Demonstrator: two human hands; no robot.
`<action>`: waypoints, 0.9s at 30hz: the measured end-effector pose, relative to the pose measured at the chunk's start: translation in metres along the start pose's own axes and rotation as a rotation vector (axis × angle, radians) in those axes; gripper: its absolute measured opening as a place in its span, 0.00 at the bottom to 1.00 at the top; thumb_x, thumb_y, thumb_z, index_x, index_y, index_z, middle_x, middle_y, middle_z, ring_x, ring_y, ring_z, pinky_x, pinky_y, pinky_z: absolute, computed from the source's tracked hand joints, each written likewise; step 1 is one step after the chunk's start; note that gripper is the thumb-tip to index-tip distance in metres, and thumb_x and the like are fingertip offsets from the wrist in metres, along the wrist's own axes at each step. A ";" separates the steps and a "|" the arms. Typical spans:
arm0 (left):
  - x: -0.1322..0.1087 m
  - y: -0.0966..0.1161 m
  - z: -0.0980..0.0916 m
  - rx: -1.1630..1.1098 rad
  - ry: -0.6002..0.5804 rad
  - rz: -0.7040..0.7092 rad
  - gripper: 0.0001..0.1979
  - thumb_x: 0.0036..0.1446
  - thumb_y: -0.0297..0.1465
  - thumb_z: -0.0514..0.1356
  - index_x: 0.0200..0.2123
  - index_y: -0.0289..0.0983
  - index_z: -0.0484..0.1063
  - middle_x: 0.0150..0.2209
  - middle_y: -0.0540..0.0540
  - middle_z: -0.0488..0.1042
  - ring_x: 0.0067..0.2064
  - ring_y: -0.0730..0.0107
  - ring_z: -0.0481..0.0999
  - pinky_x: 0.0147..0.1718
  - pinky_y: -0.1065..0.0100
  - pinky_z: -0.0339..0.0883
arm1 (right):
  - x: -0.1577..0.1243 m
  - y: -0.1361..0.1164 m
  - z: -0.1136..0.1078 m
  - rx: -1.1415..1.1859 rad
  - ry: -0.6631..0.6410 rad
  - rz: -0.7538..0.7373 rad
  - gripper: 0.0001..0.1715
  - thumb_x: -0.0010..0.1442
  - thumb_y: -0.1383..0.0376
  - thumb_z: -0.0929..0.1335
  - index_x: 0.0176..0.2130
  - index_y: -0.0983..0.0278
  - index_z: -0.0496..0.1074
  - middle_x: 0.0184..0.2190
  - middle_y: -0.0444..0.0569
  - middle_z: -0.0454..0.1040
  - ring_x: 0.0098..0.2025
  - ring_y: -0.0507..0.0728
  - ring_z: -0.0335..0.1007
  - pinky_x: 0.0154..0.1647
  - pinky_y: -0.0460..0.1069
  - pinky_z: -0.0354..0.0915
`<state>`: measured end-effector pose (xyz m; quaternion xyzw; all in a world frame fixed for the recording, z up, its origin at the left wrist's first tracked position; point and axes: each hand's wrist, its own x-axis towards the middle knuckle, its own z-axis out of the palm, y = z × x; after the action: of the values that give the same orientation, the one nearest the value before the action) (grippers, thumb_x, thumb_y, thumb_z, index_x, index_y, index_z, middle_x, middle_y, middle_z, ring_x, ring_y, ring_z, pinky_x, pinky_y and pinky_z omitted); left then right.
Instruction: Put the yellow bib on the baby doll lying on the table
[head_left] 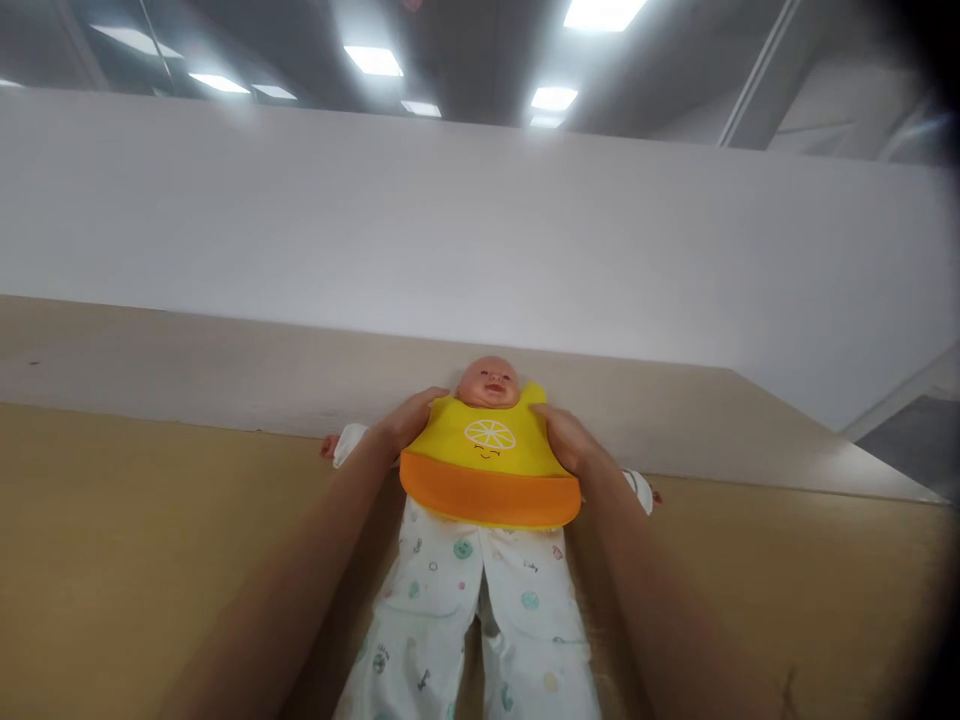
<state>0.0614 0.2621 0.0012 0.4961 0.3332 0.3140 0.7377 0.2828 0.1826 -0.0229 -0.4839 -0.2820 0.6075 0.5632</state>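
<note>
A baby doll (488,381) in white patterned pyjamas (465,610) lies on its back on a wooden table (112,540), head pointing away from me. A yellow bib (487,440) with an orange pocket and a lemon print covers its chest. My left hand (409,418) rests on the doll's shoulder at the bib's left upper corner, fingers curled toward the neck. On the other shoulder, my right hand (568,437) grips the bib's right upper corner. The fingertips of both hands are tucked behind the doll's neck and hidden.
The table runs up to a white partition wall (480,240) just behind the doll's head. Ceiling lights (373,60) show above the wall. A gap beyond the table's right end (911,440) opens onto grey floor.
</note>
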 end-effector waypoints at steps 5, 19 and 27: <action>0.002 0.000 -0.007 -0.181 -0.170 -0.185 0.12 0.49 0.36 0.56 0.32 0.34 0.75 0.31 0.42 0.78 0.32 0.59 0.76 0.36 0.63 0.68 | 0.007 0.006 0.006 0.165 -0.134 0.068 0.22 0.55 0.54 0.66 0.45 0.65 0.70 0.39 0.51 0.75 0.37 0.56 0.73 0.38 0.49 0.68; -0.002 -0.001 -0.015 -0.387 -0.377 -0.043 0.24 0.55 0.42 0.52 0.49 0.30 0.69 0.40 0.37 0.77 0.41 0.53 0.76 0.44 0.57 0.65 | 0.001 0.002 0.010 0.363 -0.158 -0.194 0.19 0.55 0.59 0.65 0.47 0.60 0.68 0.42 0.43 0.75 0.44 0.55 0.72 0.46 0.49 0.68; -0.009 0.003 0.004 -0.386 -0.287 -0.006 0.19 0.51 0.34 0.58 0.46 0.33 0.72 0.37 0.41 0.78 0.38 0.55 0.77 0.41 0.60 0.67 | -0.009 -0.002 0.019 0.397 -0.153 -0.181 0.17 0.53 0.61 0.67 0.44 0.60 0.70 0.40 0.43 0.75 0.40 0.57 0.73 0.45 0.51 0.69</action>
<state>0.0593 0.2535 0.0066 0.3846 0.1603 0.2959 0.8596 0.2655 0.1777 -0.0118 -0.2889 -0.2413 0.6329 0.6766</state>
